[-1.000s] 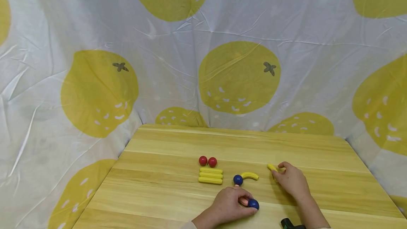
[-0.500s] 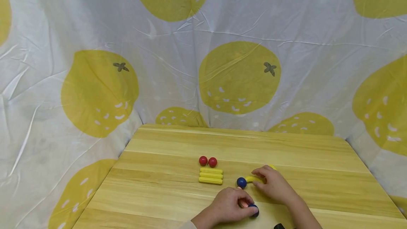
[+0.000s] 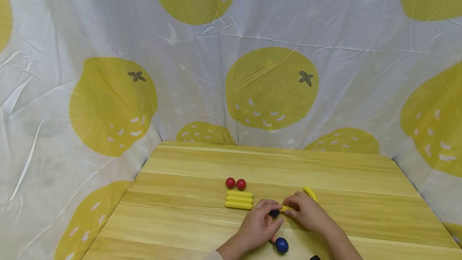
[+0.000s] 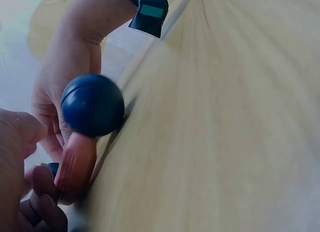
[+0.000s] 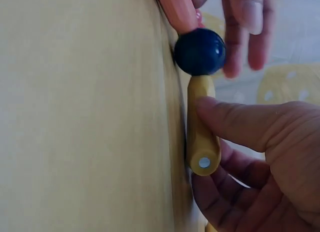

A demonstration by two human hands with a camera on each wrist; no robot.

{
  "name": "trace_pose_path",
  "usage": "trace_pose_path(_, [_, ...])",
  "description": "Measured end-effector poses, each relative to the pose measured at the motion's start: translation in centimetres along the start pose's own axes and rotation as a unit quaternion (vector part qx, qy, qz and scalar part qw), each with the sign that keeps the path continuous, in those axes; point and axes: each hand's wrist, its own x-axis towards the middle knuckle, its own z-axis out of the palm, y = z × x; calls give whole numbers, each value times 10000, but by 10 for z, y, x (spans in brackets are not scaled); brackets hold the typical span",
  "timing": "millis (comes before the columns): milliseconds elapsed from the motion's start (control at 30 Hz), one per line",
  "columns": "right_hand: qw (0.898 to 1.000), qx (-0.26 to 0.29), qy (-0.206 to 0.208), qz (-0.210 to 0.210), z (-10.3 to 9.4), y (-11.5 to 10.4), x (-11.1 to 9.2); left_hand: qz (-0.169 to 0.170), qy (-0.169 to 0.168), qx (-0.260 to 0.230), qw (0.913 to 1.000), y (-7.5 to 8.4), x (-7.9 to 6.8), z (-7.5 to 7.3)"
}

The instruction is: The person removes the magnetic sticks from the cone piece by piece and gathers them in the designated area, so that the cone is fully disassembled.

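Your right hand [image 3: 306,212] pinches a yellow stick [image 5: 200,127]; the orange stick [image 4: 78,164] lies beside your left hand [image 3: 257,222], whose thumb and fingers are apart.

The yellow rod [image 5: 197,137] in my right hand [image 3: 306,214] looks like smooth, softly shiny plastic, with a metallic disc [image 5: 204,162] in its end. I see glossy blue balls [image 3: 281,245], a matt, grooved pink rod [image 4: 77,162], grained wood tabletop [image 3: 180,228] and creased, faintly lustrous cloth [image 3: 195,91].
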Motion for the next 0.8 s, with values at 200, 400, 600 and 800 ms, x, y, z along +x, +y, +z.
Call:
trace_pose_path(200, [9982, 375, -458, -54, -1, 3, 2, -575, -58, 481, 9972, -1, 2, -2])
trace_pose_path(400, [9978, 383, -542, -6, 0, 4, 2, -779, -52, 656, 9948, -3, 4, -3])
trace_pose_path(600, [9998, 83, -198, 13, 1, 4, 2, -716, -101, 629, 9954, -3, 4, -3])
trace_pose_path(800, [9986, -90, 232, 473, 0, 1, 2, -714, -195, 540, 9958, -3, 5, -4])
